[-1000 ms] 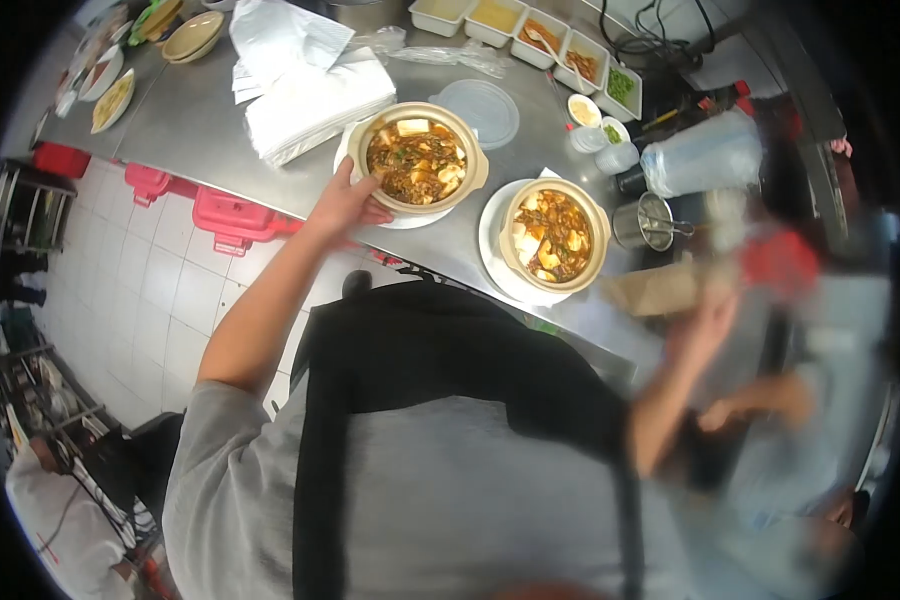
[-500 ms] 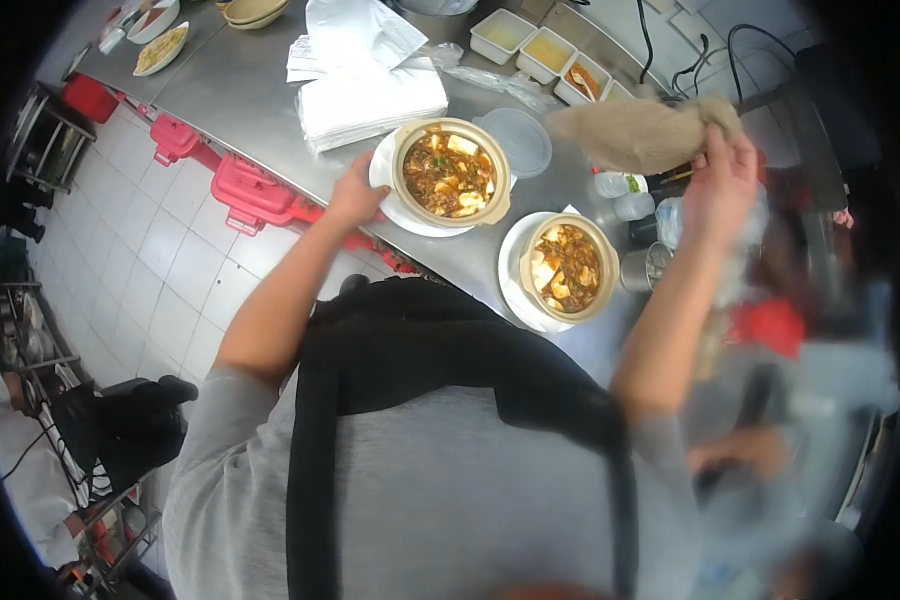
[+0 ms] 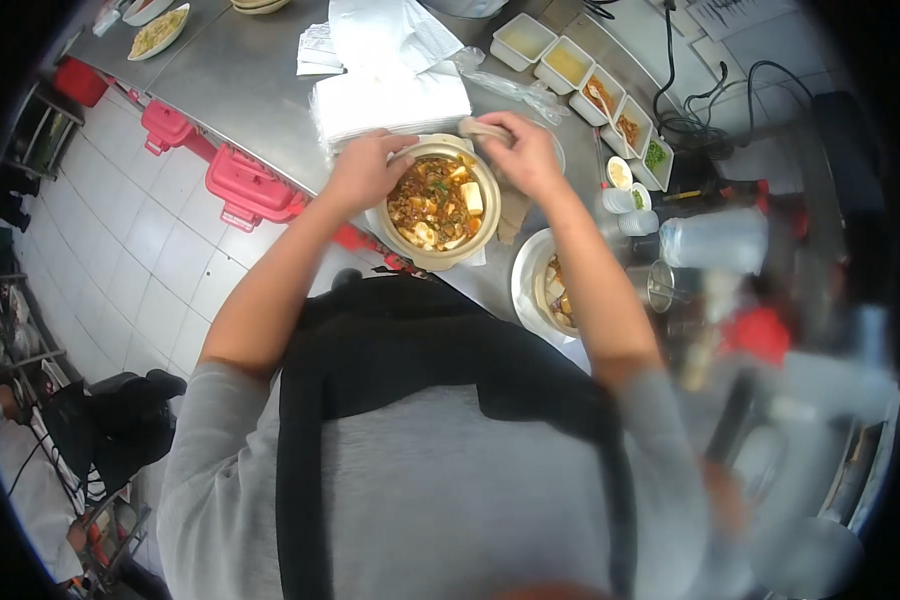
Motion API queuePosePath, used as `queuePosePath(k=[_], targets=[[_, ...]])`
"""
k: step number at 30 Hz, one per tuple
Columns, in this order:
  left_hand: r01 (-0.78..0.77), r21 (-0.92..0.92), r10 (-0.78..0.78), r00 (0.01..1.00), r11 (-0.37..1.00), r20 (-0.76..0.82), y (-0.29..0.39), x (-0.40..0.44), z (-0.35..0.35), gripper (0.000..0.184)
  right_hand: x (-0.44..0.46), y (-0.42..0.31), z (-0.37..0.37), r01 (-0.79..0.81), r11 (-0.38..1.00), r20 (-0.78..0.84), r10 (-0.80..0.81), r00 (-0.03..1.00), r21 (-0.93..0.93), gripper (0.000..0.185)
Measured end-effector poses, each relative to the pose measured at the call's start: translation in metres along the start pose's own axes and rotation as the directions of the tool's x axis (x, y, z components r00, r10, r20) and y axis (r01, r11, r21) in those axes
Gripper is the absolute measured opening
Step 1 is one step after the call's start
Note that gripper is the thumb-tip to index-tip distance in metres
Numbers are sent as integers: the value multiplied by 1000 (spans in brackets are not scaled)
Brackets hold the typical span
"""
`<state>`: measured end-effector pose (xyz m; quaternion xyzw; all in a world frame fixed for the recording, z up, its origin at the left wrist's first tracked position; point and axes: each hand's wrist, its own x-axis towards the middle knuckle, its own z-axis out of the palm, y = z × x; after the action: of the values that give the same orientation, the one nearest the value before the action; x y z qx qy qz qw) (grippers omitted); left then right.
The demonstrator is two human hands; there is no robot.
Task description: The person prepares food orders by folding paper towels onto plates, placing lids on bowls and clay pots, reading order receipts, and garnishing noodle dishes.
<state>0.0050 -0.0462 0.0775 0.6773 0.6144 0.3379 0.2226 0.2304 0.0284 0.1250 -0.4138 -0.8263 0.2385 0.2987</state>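
A beige clay pot (image 3: pixel 442 262) of tofu and minced meat in brown sauce (image 3: pixel 430 205) sits on a mostly hidden white plate near the counter edge. My left hand (image 3: pixel 363 175) is at its upper left rim, thumb over the edge and fingers bent around the outside. My right hand (image 3: pixel 522 158) is closed on a brown cloth (image 3: pixel 488 131) at the upper right rim. More cloth hangs below that hand, beside the pot. To the right, a second clay pot (image 3: pixel 544 292) with similar food stands on a white plate (image 3: pixel 526 268), partly behind my right forearm.
A stack of white paper napkins (image 3: pixel 395 105) lies beyond the pot. Several white tubs (image 3: pixel 567 65) of ingredients line the back right. Small cups (image 3: pixel 620 200) and a metal container (image 3: pixel 658 285) stand right. Pink lidded bins (image 3: pixel 250 190) are below the counter's left edge.
My right hand has brought the raised cloth down and left to the first pot's rim. My left hand has shifted from the plate's edge up to the pot's rim.
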Motion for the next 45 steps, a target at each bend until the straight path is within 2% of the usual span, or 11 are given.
queuePosePath(k=[5, 11, 14, 20, 24, 34, 36, 37, 39, 42, 45], targets=[[-20, -57, 22, 1000, 998, 23, -9, 3, 5, 27, 14, -4, 28, 414, 909, 153, -402, 903, -54, 19], [-15, -65, 17, 999, 998, 29, -6, 4, 1, 26, 7, 7, 1, 232, 952, 307, -164, 938, -200, 24], [-65, -54, 65, 998, 996, -10, -9, 6, 4, 26, 6, -13, -2, 242, 964, 290, -202, 935, -107, 32], [-23, -43, 26, 998, 999, 61, -4, 8, 1, 25, 3, -3, 19, 535, 776, 338, -431, 837, -335, 31], [-79, -14, 80, 995, 997, 58, -1, 8, -1, 24, -10, 3, 9, 550, 716, 417, -383, 824, -429, 30], [-94, 2, 94, 996, 996, 7, -2, 2, 6, 26, -36, -3, 2, 204, 884, 352, -48, 935, -421, 26], [-98, 14, 99, 995, 995, -9, -3, 1, 8, 26, -25, 11, -10, 23, 961, 402, 93, 911, -275, 24], [-100, 19, 100, 995, 995, -18, -3, 1, 9, 26, -25, 18, -19, -289, 957, 408, 275, 871, -30, 24], [-90, 1, 90, 995, 996, -30, -1, -1, 9, 27, -25, 26, -36, -751, 523, 542, 526, 656, 403, 23], [-81, -7, 80, 996, 997, -36, -3, -1, 9, 25, -41, 20, -44, -776, 431, 518, 579, 629, 460, 21], [36, -160, -39, 999, 986, -17, -9, -7, 4, 25, -57, 31, -35, -543, 840, 291, 517, 805, 11, 26]])
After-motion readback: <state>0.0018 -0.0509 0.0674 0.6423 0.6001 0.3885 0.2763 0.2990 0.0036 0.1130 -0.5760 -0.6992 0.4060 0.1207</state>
